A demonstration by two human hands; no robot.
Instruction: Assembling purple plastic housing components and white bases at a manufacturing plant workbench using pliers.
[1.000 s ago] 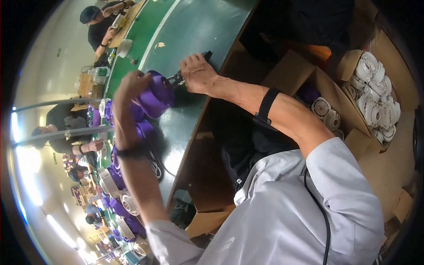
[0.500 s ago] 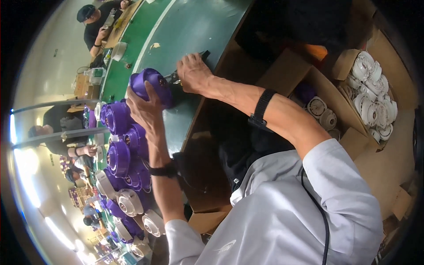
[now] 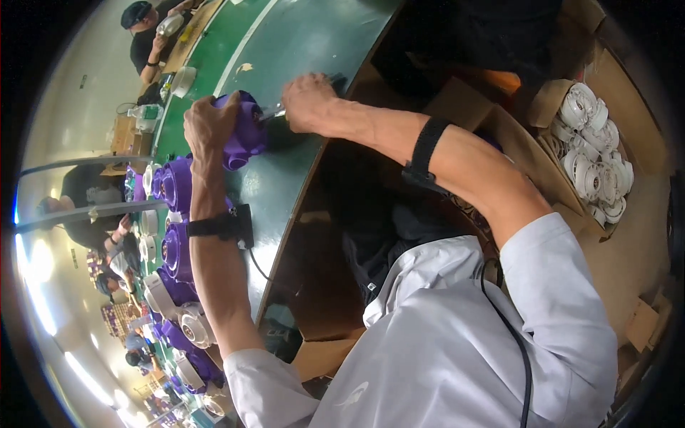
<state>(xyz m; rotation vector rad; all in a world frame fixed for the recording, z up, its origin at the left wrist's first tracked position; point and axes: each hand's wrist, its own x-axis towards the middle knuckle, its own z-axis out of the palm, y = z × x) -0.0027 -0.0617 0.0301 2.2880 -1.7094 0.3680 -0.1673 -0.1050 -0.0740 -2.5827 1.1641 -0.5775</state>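
Purple housing [image 3: 247, 130]: rounded, with a short stub; held over the surface [image 3: 296, 53], in from its near edge.
Left hand [image 3: 209, 127]: half curled, gripping the housing.
Right hand [image 3: 307, 104]: fisted around a metal-shafted tool [image 3: 272, 113]; tip contact unclear.

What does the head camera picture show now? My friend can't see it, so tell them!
A person's left hand holds a round purple part while their right hand grips a thin silvery tool pointed at it, over a green bench. More purple and white parts crowd the left, with co-workers beyond; at right, a cardboard box holds white parts.
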